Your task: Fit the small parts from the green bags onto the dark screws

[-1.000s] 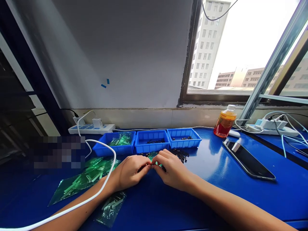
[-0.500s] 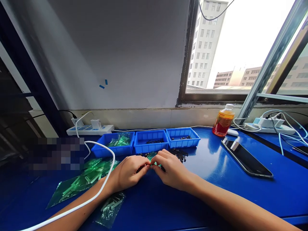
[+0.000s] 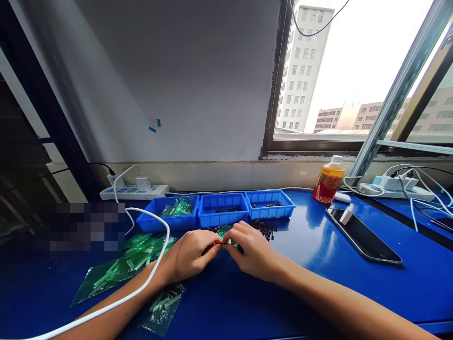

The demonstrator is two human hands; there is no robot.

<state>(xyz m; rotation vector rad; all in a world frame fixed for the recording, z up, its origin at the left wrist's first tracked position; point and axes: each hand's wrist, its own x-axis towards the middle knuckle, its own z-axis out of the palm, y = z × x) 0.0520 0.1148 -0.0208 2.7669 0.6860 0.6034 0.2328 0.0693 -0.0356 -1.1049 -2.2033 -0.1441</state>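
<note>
My left hand (image 3: 194, 250) and my right hand (image 3: 253, 250) meet in front of the blue bins, thumbs and fingertips pinched together. Between them is a small green-tinted plastic bag (image 3: 223, 230), mostly covered by the fingers; its contents cannot be made out. Just behind my right hand lies a pile of black screws (image 3: 264, 230). Green plastic bags with pale sticks inside (image 3: 136, 257) spread beside my left forearm, and another small clear bag (image 3: 164, 304) lies below my left wrist.
Three blue bins stand in a row: one with green bags (image 3: 141, 220), two with small dark parts (image 3: 222, 217) (image 3: 271, 215). A white cable (image 3: 163, 250) crosses over my left forearm. To the right are a drink bottle (image 3: 328, 182) and a phone (image 3: 364, 236); power strips (image 3: 134, 192) sit against the wall.
The view has shifted very slightly. Both hands stay together at the green plastic bag, with hardly any movement of the fingers.
</note>
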